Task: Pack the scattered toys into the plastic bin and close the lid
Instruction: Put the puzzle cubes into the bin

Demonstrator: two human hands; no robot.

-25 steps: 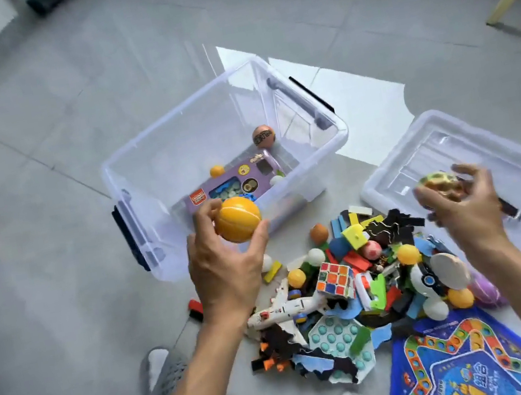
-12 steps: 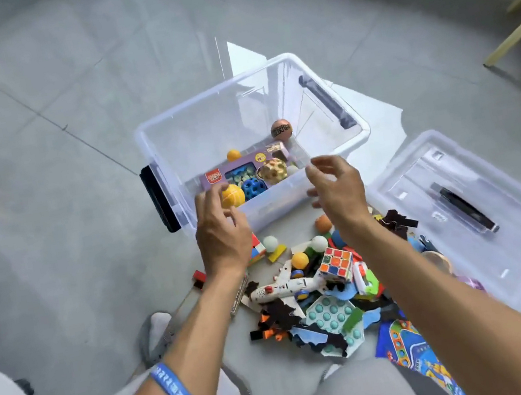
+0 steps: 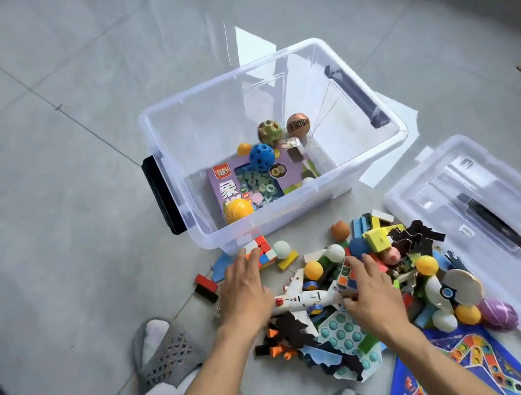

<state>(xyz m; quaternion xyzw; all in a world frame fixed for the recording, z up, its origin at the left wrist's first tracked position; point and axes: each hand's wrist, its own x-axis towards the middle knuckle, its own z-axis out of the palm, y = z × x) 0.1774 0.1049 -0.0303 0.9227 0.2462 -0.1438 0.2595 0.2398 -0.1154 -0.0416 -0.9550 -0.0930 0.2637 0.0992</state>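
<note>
Reaching into the toy pile (image 3: 372, 285) on the floor, the right hand (image 3: 370, 296) curls round a puzzle cube (image 3: 347, 281); the left hand (image 3: 243, 287), fingers straight, touches a second cube (image 3: 263, 250) beside the plastic bin (image 3: 293, 215). Lifting the cube could snag the toy plane (image 3: 301, 298) — scattering loose balls. Counted: two cubes, five balls in the bin, one lid (image 3: 500, 224) lying apart.

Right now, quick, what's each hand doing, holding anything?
Left hand: open, straight fingers reaching to the small puzzle cube; not gripping it.
Right hand: fingers curled round the multicoloured cube.
</note>
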